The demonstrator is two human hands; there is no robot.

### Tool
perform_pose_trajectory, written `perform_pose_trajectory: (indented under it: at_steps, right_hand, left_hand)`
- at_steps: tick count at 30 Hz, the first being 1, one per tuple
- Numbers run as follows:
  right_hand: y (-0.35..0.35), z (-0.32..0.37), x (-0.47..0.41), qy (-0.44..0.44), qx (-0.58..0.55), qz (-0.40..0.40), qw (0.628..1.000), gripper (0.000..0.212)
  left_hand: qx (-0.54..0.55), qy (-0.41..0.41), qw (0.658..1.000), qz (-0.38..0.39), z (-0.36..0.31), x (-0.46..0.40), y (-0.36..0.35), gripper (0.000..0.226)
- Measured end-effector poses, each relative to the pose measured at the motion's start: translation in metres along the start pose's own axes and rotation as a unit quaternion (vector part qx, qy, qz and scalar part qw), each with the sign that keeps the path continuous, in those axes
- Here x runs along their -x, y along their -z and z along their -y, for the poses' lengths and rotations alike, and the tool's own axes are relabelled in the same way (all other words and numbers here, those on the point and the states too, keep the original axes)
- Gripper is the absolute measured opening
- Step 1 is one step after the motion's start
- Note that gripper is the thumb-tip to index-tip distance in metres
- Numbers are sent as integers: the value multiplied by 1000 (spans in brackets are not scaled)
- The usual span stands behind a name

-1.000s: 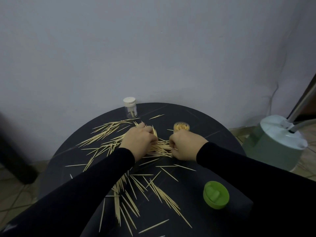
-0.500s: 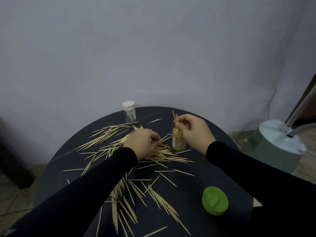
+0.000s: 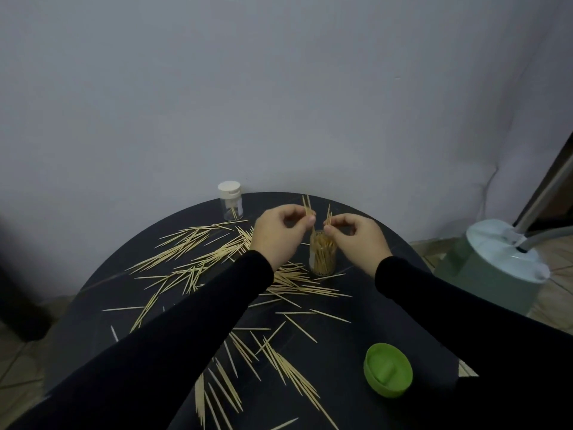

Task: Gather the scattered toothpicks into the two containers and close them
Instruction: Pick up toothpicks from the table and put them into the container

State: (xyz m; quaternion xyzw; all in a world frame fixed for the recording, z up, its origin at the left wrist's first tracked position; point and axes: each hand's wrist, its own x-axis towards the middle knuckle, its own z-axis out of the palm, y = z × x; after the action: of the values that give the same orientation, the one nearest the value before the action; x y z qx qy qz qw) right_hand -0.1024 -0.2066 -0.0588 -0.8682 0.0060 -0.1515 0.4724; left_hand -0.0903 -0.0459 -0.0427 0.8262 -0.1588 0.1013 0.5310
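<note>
both hands pinch small bunches of toothpicks upright over the open clear container near the desk's far edge, left hand gripping a few sticks, right hand gripping a couple. best to line the tips straight down into the mouth and drop one bunch at a time so nothing snags on the packed sticks. scattered toothpicks cover the desk's left side and near edge; green lid sits by the near right edge, white-capped container at the far left edge.

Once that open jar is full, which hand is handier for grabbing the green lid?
Probably the right hand: the green lid lies on its side of the table. The left hand would have to cross over the jar.
</note>
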Motion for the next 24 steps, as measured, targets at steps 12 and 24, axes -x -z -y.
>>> perform_pose_trajectory:
  at_steps: [12,24]
  right_hand:
    - [7,-11,1,24,120,93,988,44]
    - [8,-5,6,24,175,99,979,54]
  left_hand:
    - [28,37,999,20,7,-8,-16,20]
    - [-311,-181,927,106,17,7,0,52]
